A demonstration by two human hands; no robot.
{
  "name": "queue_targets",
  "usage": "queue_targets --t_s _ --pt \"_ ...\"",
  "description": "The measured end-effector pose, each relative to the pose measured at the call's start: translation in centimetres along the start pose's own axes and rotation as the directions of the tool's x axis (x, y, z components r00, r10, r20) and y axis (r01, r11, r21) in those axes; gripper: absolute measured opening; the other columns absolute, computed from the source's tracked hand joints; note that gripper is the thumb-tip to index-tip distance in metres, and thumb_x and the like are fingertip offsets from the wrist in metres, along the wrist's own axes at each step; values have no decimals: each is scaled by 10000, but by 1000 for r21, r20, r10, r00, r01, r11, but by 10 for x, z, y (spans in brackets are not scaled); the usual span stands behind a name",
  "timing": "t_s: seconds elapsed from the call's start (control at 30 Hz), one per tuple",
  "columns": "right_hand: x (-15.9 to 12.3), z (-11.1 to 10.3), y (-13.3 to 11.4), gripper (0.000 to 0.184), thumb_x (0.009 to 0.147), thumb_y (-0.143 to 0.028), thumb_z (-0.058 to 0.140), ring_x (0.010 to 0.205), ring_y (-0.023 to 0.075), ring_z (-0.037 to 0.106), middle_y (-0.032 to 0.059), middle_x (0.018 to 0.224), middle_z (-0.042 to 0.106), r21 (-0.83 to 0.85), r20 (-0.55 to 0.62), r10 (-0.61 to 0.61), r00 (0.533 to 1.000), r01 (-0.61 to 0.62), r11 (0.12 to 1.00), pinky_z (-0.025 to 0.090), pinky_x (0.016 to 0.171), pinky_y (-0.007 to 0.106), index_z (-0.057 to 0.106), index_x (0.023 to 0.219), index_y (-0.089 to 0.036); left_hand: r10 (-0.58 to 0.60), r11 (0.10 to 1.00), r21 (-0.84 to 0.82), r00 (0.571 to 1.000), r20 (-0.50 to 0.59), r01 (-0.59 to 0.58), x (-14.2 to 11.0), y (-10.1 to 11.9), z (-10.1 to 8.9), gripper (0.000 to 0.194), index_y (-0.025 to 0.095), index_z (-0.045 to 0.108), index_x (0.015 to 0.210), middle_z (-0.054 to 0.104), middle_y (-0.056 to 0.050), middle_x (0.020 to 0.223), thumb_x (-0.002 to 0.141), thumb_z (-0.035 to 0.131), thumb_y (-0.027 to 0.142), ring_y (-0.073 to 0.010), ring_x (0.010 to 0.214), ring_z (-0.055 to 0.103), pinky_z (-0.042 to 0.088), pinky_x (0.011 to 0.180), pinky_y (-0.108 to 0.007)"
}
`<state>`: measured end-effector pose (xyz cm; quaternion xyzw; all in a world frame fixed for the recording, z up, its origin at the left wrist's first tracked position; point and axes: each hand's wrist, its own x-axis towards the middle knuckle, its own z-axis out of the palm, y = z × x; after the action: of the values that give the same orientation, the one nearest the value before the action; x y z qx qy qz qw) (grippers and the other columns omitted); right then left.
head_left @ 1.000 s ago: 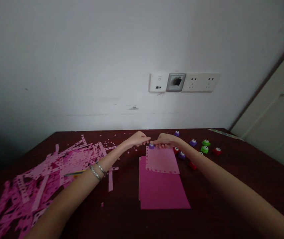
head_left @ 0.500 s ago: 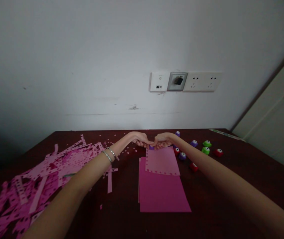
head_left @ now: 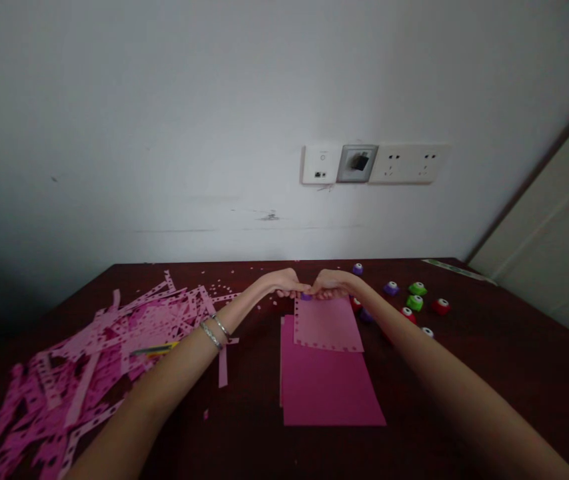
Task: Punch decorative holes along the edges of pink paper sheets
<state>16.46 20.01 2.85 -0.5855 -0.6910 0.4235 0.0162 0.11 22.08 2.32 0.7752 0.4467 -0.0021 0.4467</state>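
Note:
A small purple paper punch [head_left: 306, 297] sits at the far left corner of a light pink sheet of paper [head_left: 328, 323]. My left hand [head_left: 286, 283] is closed against the punch from the left, a fingertip on its top. From the right, my right hand [head_left: 331, 283] also presses on it, fingers curled over the sheet's far edge. Punched holes line the sheet's left and near edges. It overlaps darker pink sheets [head_left: 332, 393] on the table. My hands hide much of the punch.
Pink punched strips [head_left: 149, 327] pile up on the left, with yellow-and-green scissors [head_left: 157, 349] among them. Several punches lie on the right, including a green one [head_left: 415, 303] and a red one [head_left: 441, 306]. A patterned strip [head_left: 459, 271] lies far right; a wall stands behind the table.
My left hand has moved right and onto the purple punch, beside my right hand. Both now press on it. The paper has stayed about where it was.

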Motion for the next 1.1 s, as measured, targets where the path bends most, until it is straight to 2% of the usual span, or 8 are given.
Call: queue_targets --t_s 0.13,0.2,0.37,0.5,0.63,0.8,0.97,1.1 --pt "-12 6 7 402 685 -461 629 368 62 404 -30 392 481 67 -118 -68 991 76 995 344 412 200 531 467 -137 40 999 11 996 -86 -39 -8 1 2 489 114 602 604 474 7 472 699 544 590 -49 370 339 259 398 -221" --pt "-18 10 9 411 698 -463 621 363 66 423 -21 389 494 73 -171 -122 978 136 988 352 401 196 535 466 -135 57 998 1 992 -117 -57 -9 -2 3 498 118 609 624 477 8 473 714 518 599 -49 364 338 259 390 -217" --pt "-34 11 8 334 759 -428 575 399 95 527 31 500 601 63 -307 -216 927 246 967 416 396 190 621 666 -111 96 995 -14 966 -238 -103 -13 -15 1 455 118 615 692 511 1 524 772 466 540 -43 369 349 257 379 -203" --pt "-41 6 11 166 765 -245 577 415 97 561 61 602 659 -60 -418 -195 887 188 980 423 394 175 641 799 -96 100 995 46 964 -245 -91 -23 -19 2 330 121 647 761 534 -3 547 750 520 425 -53 402 391 274 396 -200" --pt "-37 11 19 179 749 -100 518 430 100 586 99 741 693 -75 -383 -155 910 137 988 429 394 171 628 887 -70 107 992 90 977 -187 -92 -29 -17 8 284 123 664 866 542 -2 543 719 530 326 -75 434 429 306 423 -212" --pt "-32 18 22 278 702 -26 474 406 117 577 85 633 679 -158 -347 -172 922 124 980 426 396 185 633 928 -54 123 990 90 978 -166 -109 -24 -20 11 285 117 668 872 530 5 517 703 533 304 -74 416 417 306 417 -212" --pt "-36 16 16 319 633 20 449 436 106 578 81 648 681 -254 -336 -232 913 149 956 411 410 167 657 862 -55 103 993 77 979 -173 -91 -21 -24 12 267 113 663 860 519 13 503 709 533 291 -61 390 391 281 408 -209" --pt "-39 17 14 338 611 24 420 414 103 568 55 563 658 -223 -310 -228 923 163 961 424 418 168 657 836 -60 91 994 69 980 -175 -80 -21 -24 13 247 113 658 843 509 20 492 716 530 281 -54 377 378 266 399 -203"
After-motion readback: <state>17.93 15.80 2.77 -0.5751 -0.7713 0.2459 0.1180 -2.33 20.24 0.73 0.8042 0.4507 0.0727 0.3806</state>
